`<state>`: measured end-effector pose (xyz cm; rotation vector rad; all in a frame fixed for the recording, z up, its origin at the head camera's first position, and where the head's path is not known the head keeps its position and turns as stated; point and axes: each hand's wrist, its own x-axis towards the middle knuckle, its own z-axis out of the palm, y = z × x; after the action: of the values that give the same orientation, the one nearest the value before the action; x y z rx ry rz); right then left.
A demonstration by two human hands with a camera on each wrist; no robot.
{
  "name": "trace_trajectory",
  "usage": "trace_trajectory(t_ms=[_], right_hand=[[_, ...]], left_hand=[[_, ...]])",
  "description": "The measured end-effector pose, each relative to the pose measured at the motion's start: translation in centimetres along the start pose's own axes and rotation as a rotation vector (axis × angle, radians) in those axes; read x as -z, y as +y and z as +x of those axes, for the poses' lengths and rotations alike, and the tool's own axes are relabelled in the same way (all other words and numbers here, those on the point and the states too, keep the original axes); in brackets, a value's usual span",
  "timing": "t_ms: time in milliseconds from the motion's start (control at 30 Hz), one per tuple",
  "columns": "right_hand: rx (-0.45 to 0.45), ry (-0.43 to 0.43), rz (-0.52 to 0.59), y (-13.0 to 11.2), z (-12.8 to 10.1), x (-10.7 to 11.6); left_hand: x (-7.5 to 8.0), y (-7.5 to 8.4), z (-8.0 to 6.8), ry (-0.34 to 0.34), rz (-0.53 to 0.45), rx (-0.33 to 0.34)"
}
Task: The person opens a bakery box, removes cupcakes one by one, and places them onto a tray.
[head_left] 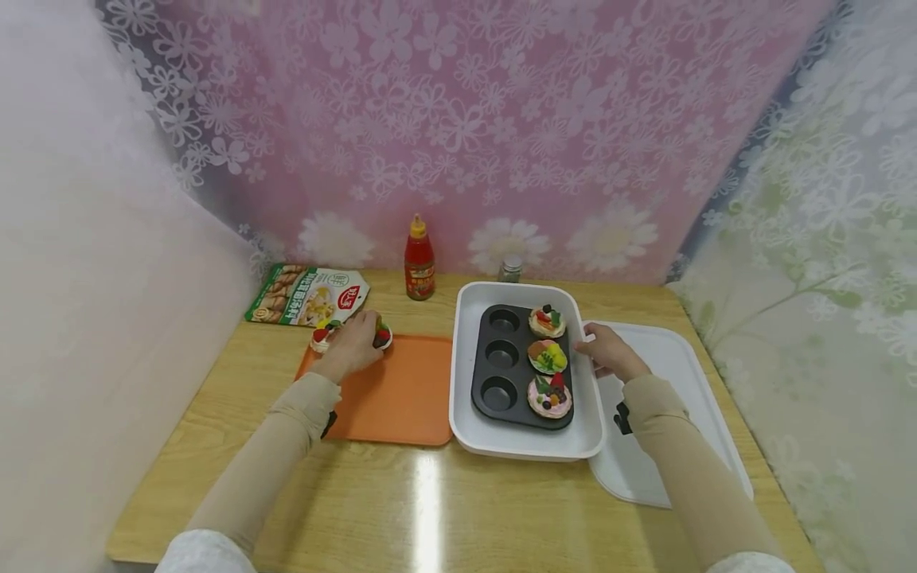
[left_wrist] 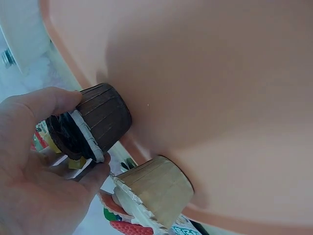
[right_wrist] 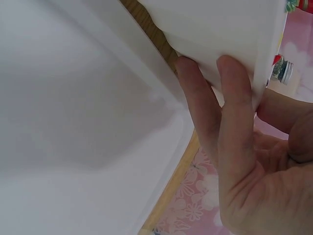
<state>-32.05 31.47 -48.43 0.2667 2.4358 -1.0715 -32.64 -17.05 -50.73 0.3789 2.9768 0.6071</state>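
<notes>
Right hand [head_left: 609,352] gripped the white tray [head_left: 469,414] rim beside the muffin pan [head_left: 485,398], three cups filled and three empty; left hand [head_left: 351,344] pinched a dark cupcake [left_wrist: 95,125] on the orange tray [head_left: 401,398], a tan cupcake [left_wrist: 154,196] just beside that grip.

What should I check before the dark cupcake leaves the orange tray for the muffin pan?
1. Left hand grips the dark cupcake: ok, thumb and fingers are curled round it.
2. Grip clear of the tan cupcake lying beside it on the orange tray: cannot tell, the two sit very close.
3. Free cups in the muffin pan: ok, the left column shows three empty cups.
4. White tub steadied: ok, the right hand holds its right rim.
5. Ketchup bottle out of the path: ok, it stands at the back of the table.
</notes>
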Motion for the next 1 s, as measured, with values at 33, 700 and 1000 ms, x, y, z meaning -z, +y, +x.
trace_trajectory(t_ms=[33,700,1000], right_hand=[[0.002,0.0,-0.004,0.1,0.0,0.0],[0.008,-0.021,0.054,0.2,-0.6,0.3],[0.007,-0.033,0.097,0.9,-0.3,0.3]], left_hand=[[-0.1,0.0,0.0,-0.003,-0.002,0.003],[2.1,6.9,1.9,0.13,-0.27,-0.127],[0.9,13.0,4.0,0.089,-0.435,-0.226]])
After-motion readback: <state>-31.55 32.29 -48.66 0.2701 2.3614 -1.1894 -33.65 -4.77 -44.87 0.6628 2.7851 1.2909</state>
